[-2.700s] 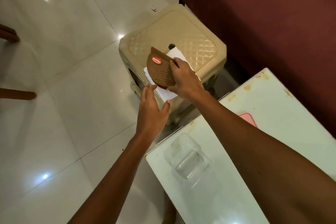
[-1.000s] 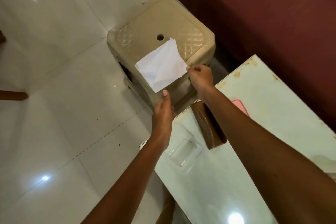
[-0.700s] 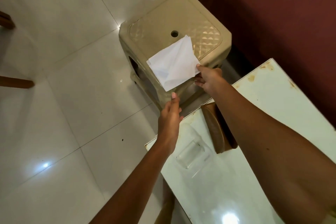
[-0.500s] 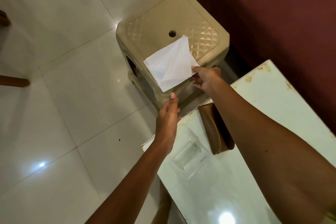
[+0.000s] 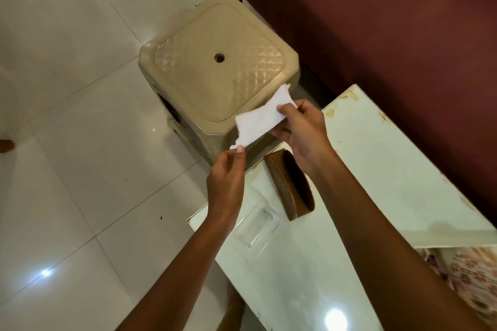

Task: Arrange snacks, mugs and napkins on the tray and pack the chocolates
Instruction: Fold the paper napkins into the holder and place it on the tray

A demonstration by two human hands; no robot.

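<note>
Two hands pinching one napkin (image 5: 259, 119) in midair between stool (image 5: 215, 67) and counter (image 5: 382, 169), left fingers (image 5: 240, 151) on a corner, right fingers (image 5: 285, 109) clamping the edge, so could rip if tugged apart.

No text, label or number can be read on anything here.
</note>
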